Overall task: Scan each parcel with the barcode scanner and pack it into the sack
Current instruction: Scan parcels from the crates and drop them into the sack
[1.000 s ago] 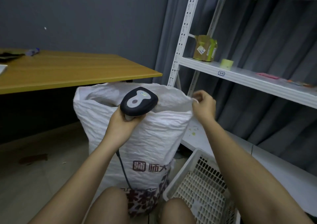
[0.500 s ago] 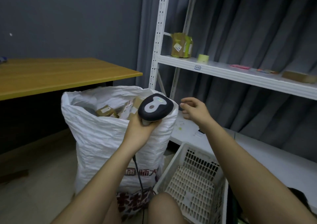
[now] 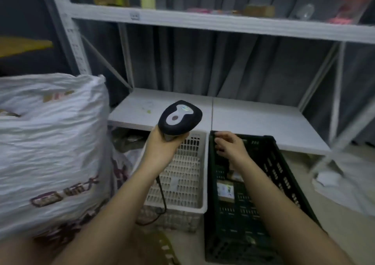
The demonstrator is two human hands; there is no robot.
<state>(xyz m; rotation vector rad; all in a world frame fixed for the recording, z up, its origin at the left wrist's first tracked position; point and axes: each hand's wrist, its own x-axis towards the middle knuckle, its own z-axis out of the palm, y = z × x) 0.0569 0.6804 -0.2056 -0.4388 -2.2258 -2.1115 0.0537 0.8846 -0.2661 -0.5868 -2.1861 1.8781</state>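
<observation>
left hand [image 3: 162, 150]: we're gripping the barcode scanner [image 3: 179, 117] by its handle, fingers wrapped tight around it, head pointing up and away over the white basket [image 3: 199, 183]

right hand [image 3: 228, 146]: we're reaching into the black crate [image 3: 269, 163] near its far left corner, fingers loosely curled and not holding anything we can make out. It's a bit blurry, so take that with a grain of salt

parcels: a couple of small brown ones with white labels are sitting in the black crate, one [image 3: 224, 190] just under our right forearm, close to the crate's left wall

sack [image 3: 50, 143]: standing at the left, looking pretty stuffed, bits of cardboard showing at the mouth

cable [image 3: 162, 195]: it's dangling from the scanner down across the white basket

step, we're guessing: going for the next parcel to scan

what could bite us: we're grabbing half blind with our own arm covering the parcel, so fumbling or picking it label-down seems likely. The cable could be snagging on the basket rim when we're swinging back to the sack. And the sack's so full a parcel could be sliding right back out.
</observation>
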